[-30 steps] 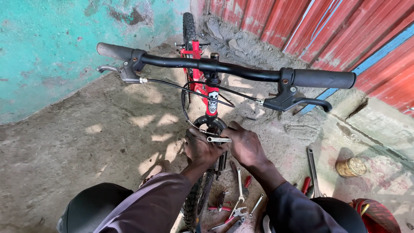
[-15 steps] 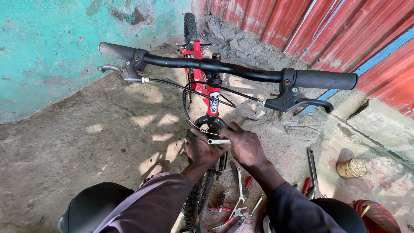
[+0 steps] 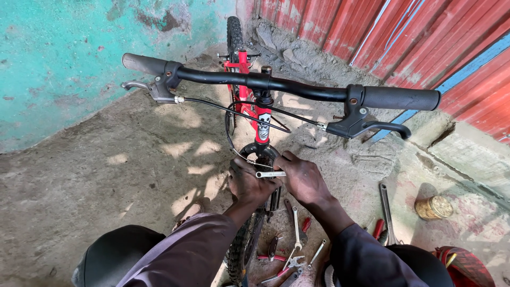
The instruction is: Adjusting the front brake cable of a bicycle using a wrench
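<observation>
Both hands, left hand (image 3: 248, 183) & right hand (image 3: 304, 180), pinch a small wrench (image 3: 270, 174) on the red bike (image 3: 260, 119); maybe it slips off, the bolt's hidden.

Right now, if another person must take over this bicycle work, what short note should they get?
Left hand: wrapped around the bicycle frame low on the red bicycle, next to the small wrench.
Right hand: fingers on the small wrench, holding it level against the frame.
The handlebar sits across the top. Spare wrenches and pliers lie on the ground below the hands.
Done: wrench is placed on a fitting.
Left: I cannot tell if the fitting is tight or loose; check it before continuing.
</observation>
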